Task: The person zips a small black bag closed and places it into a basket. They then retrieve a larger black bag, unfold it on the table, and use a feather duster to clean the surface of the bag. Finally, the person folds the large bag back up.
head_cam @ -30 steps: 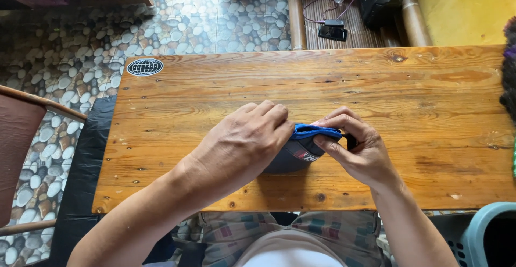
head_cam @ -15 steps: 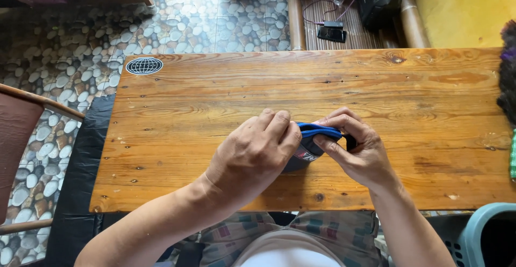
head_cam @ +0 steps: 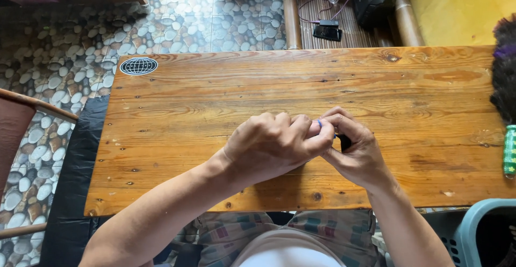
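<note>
My left hand [head_cam: 271,146] and my right hand [head_cam: 356,150] are pressed together over the middle of a wooden table [head_cam: 215,100]. Both are closed around a small dark cloth item with a blue edge [head_cam: 321,123]. Only a sliver of the blue edge and a dark patch between the right fingers show; the rest is hidden inside my hands. My left fingers wrap over the top of it and touch my right fingertips.
A round globe sticker [head_cam: 138,66] sits at the table's far left corner. A dark furry object [head_cam: 504,68] and a green item [head_cam: 509,151] lie at the right edge. A teal basket [head_cam: 481,229] stands at lower right; a chair [head_cam: 21,138] at left on a pebble-patterned floor.
The cloth item has been folded smaller. My left hand has slid right over it, so the blue edge and dark cloth are now almost fully covered.
</note>
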